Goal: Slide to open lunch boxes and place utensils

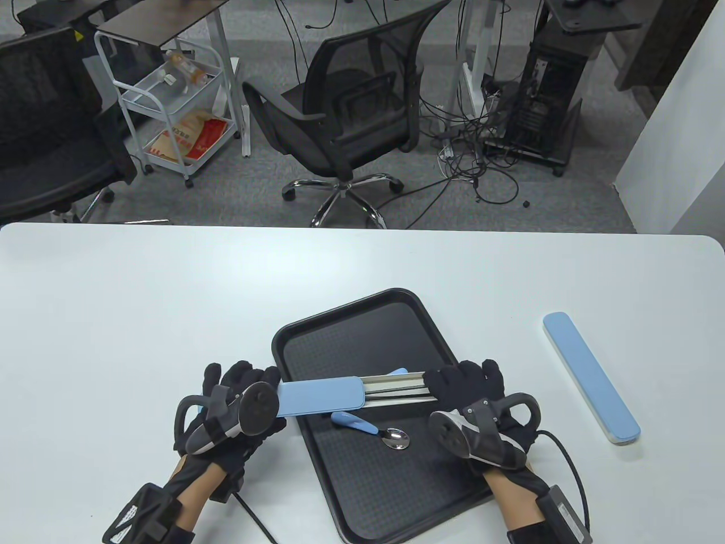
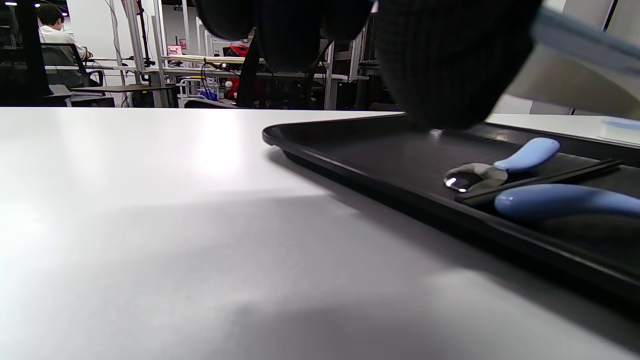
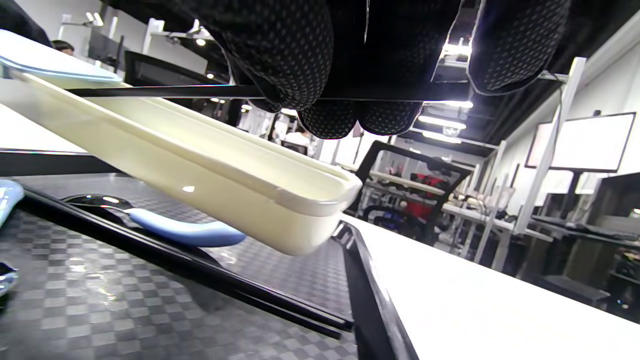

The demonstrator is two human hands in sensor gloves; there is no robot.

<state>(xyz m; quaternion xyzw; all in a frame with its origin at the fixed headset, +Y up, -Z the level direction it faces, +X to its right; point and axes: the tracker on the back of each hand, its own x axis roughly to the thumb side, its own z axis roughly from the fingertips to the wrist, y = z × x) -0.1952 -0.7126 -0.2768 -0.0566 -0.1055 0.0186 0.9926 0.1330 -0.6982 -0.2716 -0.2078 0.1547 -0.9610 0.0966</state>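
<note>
while the left hand [image 1: 238,408] grips the blue lid [image 1: 323,395] and the right hand [image 1: 481,396] holds the cream box [image 1: 396,388] over the black tray [image 1: 362,334], pull straight apart, level. left wrist view: spoon [image 2: 500,167] and a chopstick [image 2: 540,182] lie in the tray. right wrist view: fingers [image 3: 285,55] pinch another chopstick [image 3: 165,91] atop the box; its inside is hidden.

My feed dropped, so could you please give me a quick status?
Left hand grips blue lid; right hand holds case, half open above tray. Spoon lies beneath.
</note>
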